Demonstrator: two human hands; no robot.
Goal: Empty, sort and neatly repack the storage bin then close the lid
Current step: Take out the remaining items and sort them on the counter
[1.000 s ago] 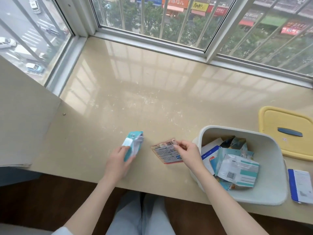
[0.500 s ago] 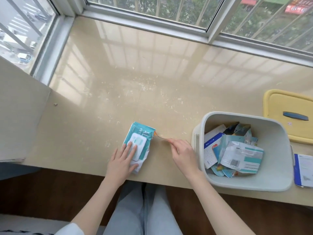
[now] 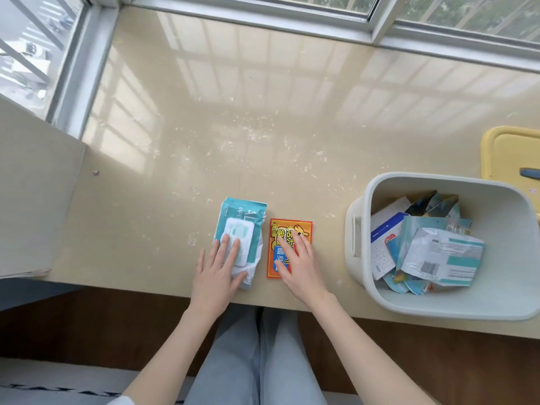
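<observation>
Under our left hand (image 3: 217, 273), near the worktop's (image 3: 204, 127) front edge, lies the wipes pack (image 3: 242, 217). Our straight fingers press flat on its white flap, gripping nothing. Just right of it our right hand (image 3: 301, 267) rests flat, fingers spread, on the orange packet (image 3: 287, 229); pack and packet lie side by side, barely apart. Well to the right of that hand the bin (image 3: 505, 273) stands open, loose packets (image 3: 444, 255) heaped inside. Beyond it lies the yellow lid (image 3: 505, 153), partly cut off.
</observation>
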